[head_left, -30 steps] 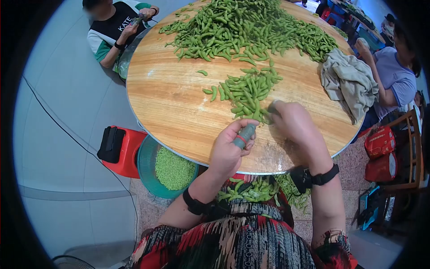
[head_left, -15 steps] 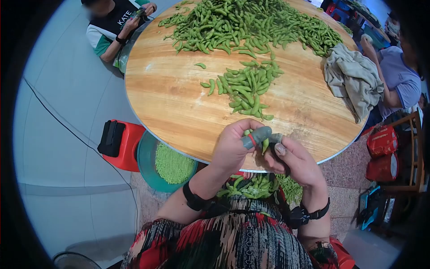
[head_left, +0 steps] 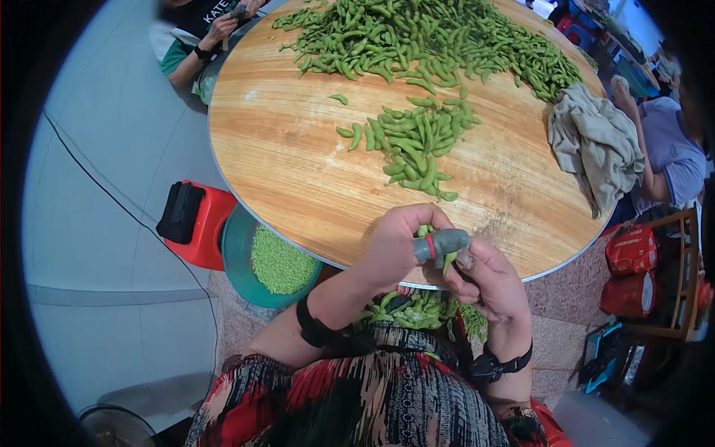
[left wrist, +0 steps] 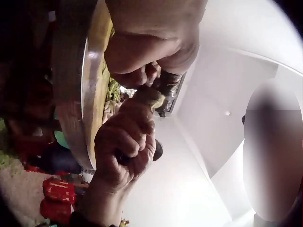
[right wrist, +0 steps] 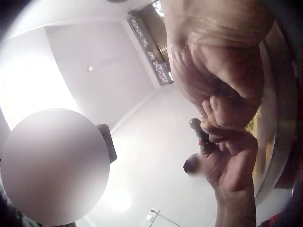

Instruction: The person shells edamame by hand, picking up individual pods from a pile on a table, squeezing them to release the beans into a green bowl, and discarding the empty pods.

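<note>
Over the near table edge in the head view, my two hands meet at a green edamame pod (head_left: 449,260). My left hand (head_left: 395,247) curls round it, its thumb in a grey-green finger cover (head_left: 449,241) with a red band pressing at the pod. More green shows between the left fingers. From the right, my right hand (head_left: 497,283) pinches the pod with thumb and fingertips, its other fingers curled under. In the right wrist view the finger cover (right wrist: 194,124) points up beside the right fingers. The pod is mostly hidden in both wrist views.
A small heap of pods (head_left: 421,141) lies ahead, before a large pile (head_left: 417,37). A grey cloth (head_left: 596,141) lies at the right. Shelled beans (head_left: 279,261) fill part of a green basket (head_left: 234,279) at the lower left. More pods (head_left: 417,309) are by my lap. Two people sit at the sides.
My right hand has come back from the small heap to the left hand, and a pod is now between them. Both hands have since shifted slightly right, the left thumb further over the pod.
</note>
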### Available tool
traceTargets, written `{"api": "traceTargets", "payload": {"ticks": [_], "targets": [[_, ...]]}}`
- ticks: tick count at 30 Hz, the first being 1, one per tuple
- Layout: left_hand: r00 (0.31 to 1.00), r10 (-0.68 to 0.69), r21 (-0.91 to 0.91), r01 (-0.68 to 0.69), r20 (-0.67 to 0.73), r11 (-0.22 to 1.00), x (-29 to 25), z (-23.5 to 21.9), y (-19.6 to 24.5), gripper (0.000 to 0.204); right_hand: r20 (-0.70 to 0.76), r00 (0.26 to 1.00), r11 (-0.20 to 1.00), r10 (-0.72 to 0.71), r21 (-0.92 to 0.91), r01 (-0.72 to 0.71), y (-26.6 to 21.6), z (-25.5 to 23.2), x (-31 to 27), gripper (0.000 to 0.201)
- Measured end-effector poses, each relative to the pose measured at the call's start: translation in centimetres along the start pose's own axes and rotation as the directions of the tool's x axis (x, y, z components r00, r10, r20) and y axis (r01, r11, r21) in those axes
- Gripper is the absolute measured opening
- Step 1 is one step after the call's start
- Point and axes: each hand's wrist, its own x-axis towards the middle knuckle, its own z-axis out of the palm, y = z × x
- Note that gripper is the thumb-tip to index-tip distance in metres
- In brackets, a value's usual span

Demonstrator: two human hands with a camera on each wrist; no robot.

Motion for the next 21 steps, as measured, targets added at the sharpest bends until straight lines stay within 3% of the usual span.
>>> {"api": "traceTargets", "payload": {"ticks": [1,3,4,7,8,9,11,14,18,20,21], "targets": [[1.000,0.008,-0.006,-0.008,-0.005,1.000,0.2,-0.4,-0.3,0.006,0.009,1.000,0.998,0.024,0.058,-0.025,-0.1,0.1,-0.1,0.016],[0.989,-0.036,-0.249,0.071,0.141,0.966,0.5,-1.2,-0.8,0.009,0.038,0.999,0.996,0.038,0.078,-0.041,-0.1,-0.3,-0.2,0.016],[0.990,-0.030,-0.254,0.065,0.139,0.965,0.5,-1.4,-0.8,0.009,0.062,0.997,0.993,0.045,0.103,-0.051,-0.1,-0.4,-0.1,0.017],[0.981,-0.086,-0.312,0.137,0.174,0.940,0.8,-1.3,-0.7,0.010,-0.027,0.999,0.998,-0.047,-0.035,0.046,-0.3,-0.2,0.3,0.015],[0.999,-0.016,0.012,0.016,0.049,1.000,0.8,-0.7,-0.7,0.010,-0.027,0.999,0.998,-0.044,-0.044,0.043,0.0,-0.3,0.6,0.015],[0.994,0.092,0.345,-0.069,-0.052,0.936,0.8,-0.2,-0.6,0.010,-0.101,0.977,0.941,-0.190,-0.303,0.151,0.5,-0.5,0.9,0.014],[0.986,0.155,0.397,-0.119,-0.060,0.910,1.0,0.1,-0.2,0.009,-0.107,0.888,0.659,-0.447,-0.710,0.246,0.5,-0.3,1.3,0.013],[0.972,0.229,0.476,-0.176,-0.056,0.862,1.3,0.0,-0.2,0.010,-0.190,0.905,0.691,-0.382,-0.708,0.143,0.0,-0.8,1.9,0.012],[0.966,0.255,0.504,-0.199,-0.043,0.840,1.7,-0.9,-0.6,0.014,-0.212,0.908,0.730,-0.361,-0.670,0.134,0.1,-1.2,2.7,0.012],[0.971,0.232,0.457,-0.182,-0.054,0.871,1.7,-1.3,-0.8,0.015,-0.246,0.920,0.877,-0.305,-0.449,0.170,0.7,-2.1,3.3,0.011],[0.977,0.205,0.410,-0.164,-0.058,0.897,1.8,-1.4,-0.8,0.017,-0.241,0.922,0.874,-0.304,-0.455,0.170,0.5,-1.9,3.3,0.011]]}}
